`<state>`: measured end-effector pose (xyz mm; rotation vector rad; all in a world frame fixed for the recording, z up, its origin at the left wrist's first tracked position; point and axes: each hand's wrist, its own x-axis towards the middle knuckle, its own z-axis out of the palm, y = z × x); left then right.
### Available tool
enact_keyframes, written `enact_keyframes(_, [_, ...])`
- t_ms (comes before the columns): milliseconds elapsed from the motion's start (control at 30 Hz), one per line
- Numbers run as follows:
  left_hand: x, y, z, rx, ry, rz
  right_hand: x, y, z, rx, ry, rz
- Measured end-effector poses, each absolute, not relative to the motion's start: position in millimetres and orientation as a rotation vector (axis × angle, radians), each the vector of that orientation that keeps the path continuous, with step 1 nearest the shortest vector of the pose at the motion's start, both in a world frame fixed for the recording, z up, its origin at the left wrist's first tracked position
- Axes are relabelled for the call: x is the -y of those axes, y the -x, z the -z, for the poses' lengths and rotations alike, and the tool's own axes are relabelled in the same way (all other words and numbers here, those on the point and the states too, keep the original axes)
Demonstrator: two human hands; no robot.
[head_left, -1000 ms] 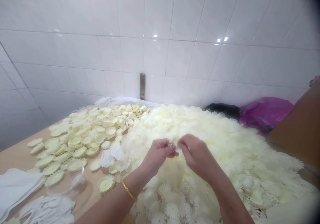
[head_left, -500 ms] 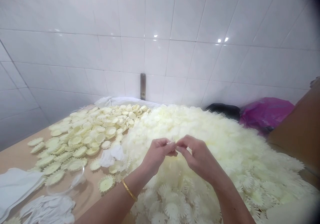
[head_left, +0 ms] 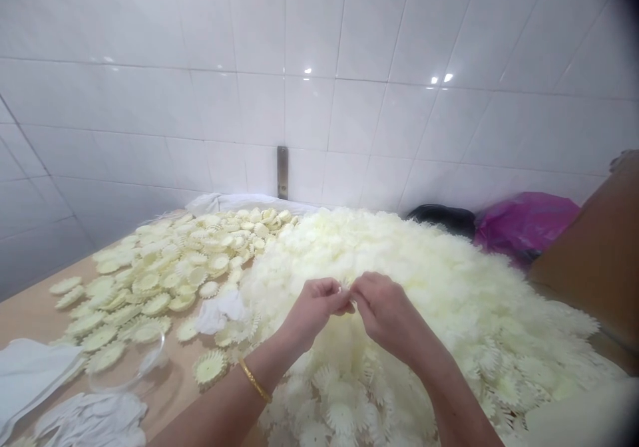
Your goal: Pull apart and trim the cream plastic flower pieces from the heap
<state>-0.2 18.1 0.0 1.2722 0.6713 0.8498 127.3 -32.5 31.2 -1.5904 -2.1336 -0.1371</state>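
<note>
Over a large heap of pale yellow-white frilled pieces [head_left: 424,261], my two hands meet at the fingertips. My left hand [head_left: 322,304], with a gold bangle [head_left: 254,380] on its wrist, pinches a small pale frilled piece [head_left: 345,286]. The thumb and fingers of my right hand [head_left: 382,300] are pressed together at the right side of the same piece. Most of the piece is hidden by the fingers. Left of the heap lie many flat, round, notched pale yellow discs [head_left: 150,281].
White cloth gloves [head_left: 94,420], a clear round plastic lid or dish [head_left: 160,354] and white sheets [head_left: 34,374] lie at the lower left. A magenta plastic bag [head_left: 529,221] and a black object [head_left: 444,217] sit at the back right, near a white tiled wall [head_left: 309,28].
The fingers of my right hand have closed more tightly together beside the piece, and that hand has shifted slightly left. My left hand has barely moved. The view has shifted slightly.
</note>
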Motion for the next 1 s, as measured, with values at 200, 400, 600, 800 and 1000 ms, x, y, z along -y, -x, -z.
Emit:
enact_keyframes(200, [-19,0,-1,-0.684,-1.249,-0.901,30,-126,-26,2.076,1.579,0.235])
enact_keyframes(400, [-20,0,2,-0.638,-1.155,-0.927,26,-127,-21,2.009,1.541,0.277])
enact_keyframes(600, [-22,2,2,-0.577,-1.103,-0.934,24,-135,-23,1.908,1.568,0.287])
enact_keyframes(800, [-27,8,0,-0.597,-1.130,-0.982,26,-152,-30,1.610,1.603,0.294])
enact_keyframes(1000, [-20,5,-4,-0.682,-1.222,-0.947,33,-141,-36,1.740,1.414,-0.136])
